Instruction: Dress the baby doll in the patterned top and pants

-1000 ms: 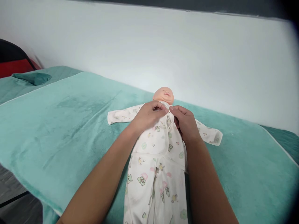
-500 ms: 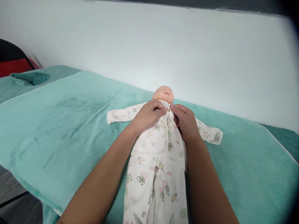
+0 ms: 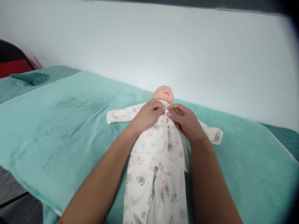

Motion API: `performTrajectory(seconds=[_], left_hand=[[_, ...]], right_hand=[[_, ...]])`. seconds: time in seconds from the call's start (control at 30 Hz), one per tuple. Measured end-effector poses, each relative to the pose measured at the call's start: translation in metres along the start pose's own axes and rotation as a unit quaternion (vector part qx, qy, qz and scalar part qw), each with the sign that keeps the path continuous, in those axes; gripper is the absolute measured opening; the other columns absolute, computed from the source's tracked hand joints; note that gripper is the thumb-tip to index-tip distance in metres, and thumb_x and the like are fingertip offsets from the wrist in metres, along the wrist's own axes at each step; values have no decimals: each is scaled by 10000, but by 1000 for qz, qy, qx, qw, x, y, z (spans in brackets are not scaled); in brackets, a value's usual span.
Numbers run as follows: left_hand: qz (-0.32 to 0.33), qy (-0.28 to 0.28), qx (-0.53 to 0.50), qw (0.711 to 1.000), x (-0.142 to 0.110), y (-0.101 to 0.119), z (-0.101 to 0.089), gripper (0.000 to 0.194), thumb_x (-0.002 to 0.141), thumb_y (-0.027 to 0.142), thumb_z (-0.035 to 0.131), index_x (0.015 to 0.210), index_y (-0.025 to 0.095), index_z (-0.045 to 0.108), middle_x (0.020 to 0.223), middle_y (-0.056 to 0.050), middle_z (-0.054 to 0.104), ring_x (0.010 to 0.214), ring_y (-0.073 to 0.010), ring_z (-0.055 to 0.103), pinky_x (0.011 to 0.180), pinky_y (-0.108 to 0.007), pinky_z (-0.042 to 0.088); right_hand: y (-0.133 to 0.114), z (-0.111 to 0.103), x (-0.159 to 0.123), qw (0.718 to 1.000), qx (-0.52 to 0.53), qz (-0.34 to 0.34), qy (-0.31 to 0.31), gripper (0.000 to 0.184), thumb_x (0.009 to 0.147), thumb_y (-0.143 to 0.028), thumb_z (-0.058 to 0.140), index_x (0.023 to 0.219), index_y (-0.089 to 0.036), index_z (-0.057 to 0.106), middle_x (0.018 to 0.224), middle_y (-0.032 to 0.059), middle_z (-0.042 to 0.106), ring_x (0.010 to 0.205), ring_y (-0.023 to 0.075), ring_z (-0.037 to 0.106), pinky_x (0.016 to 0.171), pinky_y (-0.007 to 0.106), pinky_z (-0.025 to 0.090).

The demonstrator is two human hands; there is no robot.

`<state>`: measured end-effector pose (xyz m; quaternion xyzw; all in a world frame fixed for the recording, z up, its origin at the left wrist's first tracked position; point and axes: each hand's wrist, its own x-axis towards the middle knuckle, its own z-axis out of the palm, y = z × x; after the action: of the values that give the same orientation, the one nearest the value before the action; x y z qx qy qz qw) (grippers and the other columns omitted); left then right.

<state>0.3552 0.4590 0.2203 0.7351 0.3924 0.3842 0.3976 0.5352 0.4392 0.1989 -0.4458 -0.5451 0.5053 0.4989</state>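
Observation:
A baby doll (image 3: 163, 93) lies on its back, its sleeves spread to both sides. It wears a white printed baby top (image 3: 153, 141) and matching baby trousers (image 3: 140, 193). At the upper chest my left hand (image 3: 149, 115) pinches the edge of the top between thumb and fingers. Opposite it, my right hand (image 3: 184, 119) has its thumb and index finger closed on the front edge near the neckline, where a small white bit of cloth or tie shows between the hands. Below them, a thin tie loop hangs at the front opening. My fingers partly hide the fastening.
A light green plush blanket (image 3: 70, 124) spreads under the doll, over a darker green cover (image 3: 67, 70). Behind stands a white wall (image 3: 149, 46). At the far left is a red and black chair (image 3: 16, 67); the floor shows at lower left.
My right hand has turned, its thumb now lower and the wrist shifted slightly right. A white bit of cloth has come into sight between the hands. The left hand has barely moved.

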Motion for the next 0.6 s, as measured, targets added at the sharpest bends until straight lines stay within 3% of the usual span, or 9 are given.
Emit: performTrajectory(seconds=[0.13, 0.27, 0.4, 0.6], left_hand=[[-17, -4, -10, 1000, -2, 3, 0, 381, 915, 469, 528, 674, 173, 528, 978, -40, 559, 817, -141, 545, 649, -260, 428], [-49, -13, -45, 998, -3, 1, 0, 280, 868, 424, 592, 731, 180, 594, 1032, -38, 545, 739, -116, 521, 514, -229, 363], [-42, -14, -66, 997, -2, -2, -2, 231, 867, 347, 586, 710, 179, 602, 1005, -29, 556, 770, -118, 526, 573, -240, 380], [-39, -27, -78, 996, -1, -1, -6, 232, 879, 384, 578, 766, 189, 632, 1014, -32, 597, 826, -144, 540, 667, -270, 403]], right_hand=[[-2, 0, -1, 999, -32, -7, -13, 303, 752, -360, 797, 957, -220, 624, 712, -59, 478, 554, 61, 402, 479, 193, 315], [-4, 2, -2, 999, -43, -16, -18, 283, 768, -339, 790, 952, -225, 607, 662, -72, 441, 541, 61, 385, 485, 194, 297], [-6, 3, -2, 998, -51, -10, -20, 283, 780, -333, 786, 965, -230, 599, 636, -82, 419, 516, 54, 372, 487, 196, 294], [-3, 3, -1, 1000, -11, -13, -16, 303, 755, -331, 799, 966, -227, 608, 760, -52, 492, 554, 53, 407, 478, 197, 312]])
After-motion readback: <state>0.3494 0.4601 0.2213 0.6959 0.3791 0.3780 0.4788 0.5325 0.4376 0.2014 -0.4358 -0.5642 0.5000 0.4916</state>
